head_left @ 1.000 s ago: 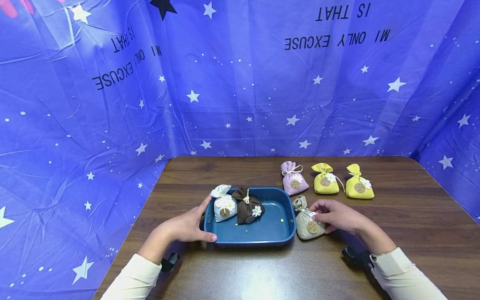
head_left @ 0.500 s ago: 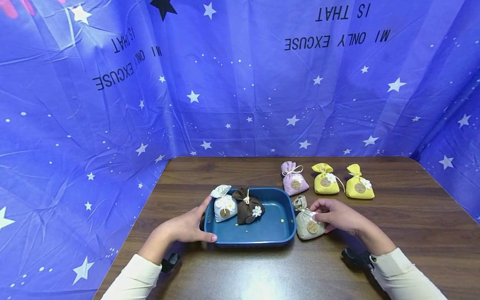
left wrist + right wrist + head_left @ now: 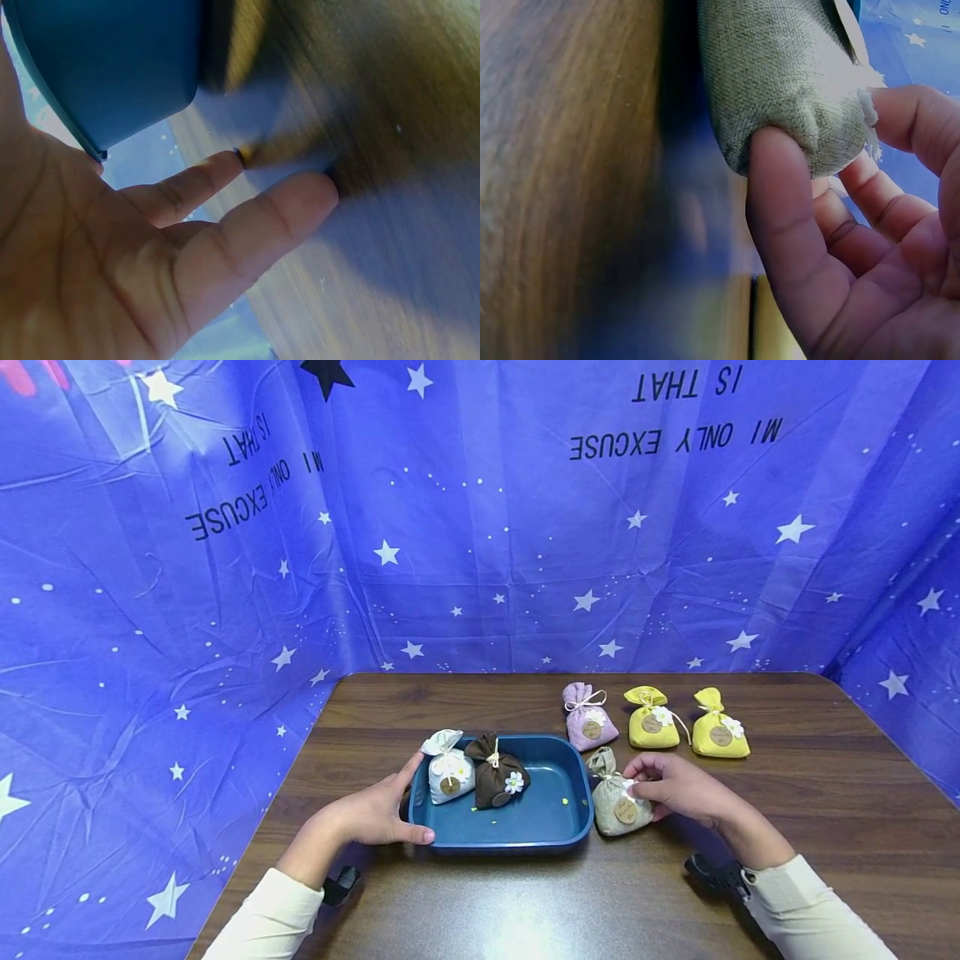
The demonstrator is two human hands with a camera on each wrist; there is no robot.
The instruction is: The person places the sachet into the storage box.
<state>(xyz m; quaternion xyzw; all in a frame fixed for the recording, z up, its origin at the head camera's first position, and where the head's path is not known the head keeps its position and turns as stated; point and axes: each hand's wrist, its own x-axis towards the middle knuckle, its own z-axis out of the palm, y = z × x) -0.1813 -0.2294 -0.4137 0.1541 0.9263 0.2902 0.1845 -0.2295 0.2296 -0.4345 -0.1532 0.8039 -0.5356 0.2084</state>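
My right hand [image 3: 678, 789] pinches a beige linen drawstring sachet [image 3: 621, 806] by its right side, just right of the blue tray [image 3: 555, 839]. In the right wrist view the thumb is on the sachet's [image 3: 780, 75] front and one finger presses into its bottom corner. My left hand [image 3: 375, 810] rests against the tray's left end, its thumb at the front rim. In the left wrist view several fingers extend straight past the tray's outer wall [image 3: 112, 67]. A white sachet [image 3: 450, 777] and a dark brown sachet [image 3: 497, 781] lie in the tray's left half.
Behind the beige sachet lies a pink sachet [image 3: 588, 722]. Two yellow ones, a nearer-left sachet [image 3: 652, 727] and a right-hand sachet [image 3: 718, 735], lie farther right on the wooden table [image 3: 480, 902]. Blue star-printed curtains [image 3: 510, 568] border the table.
The beige sachet has risen or shifted back very slightly with my right hand in the last half second. My left hand, the tray and the other sachets stay where they were.
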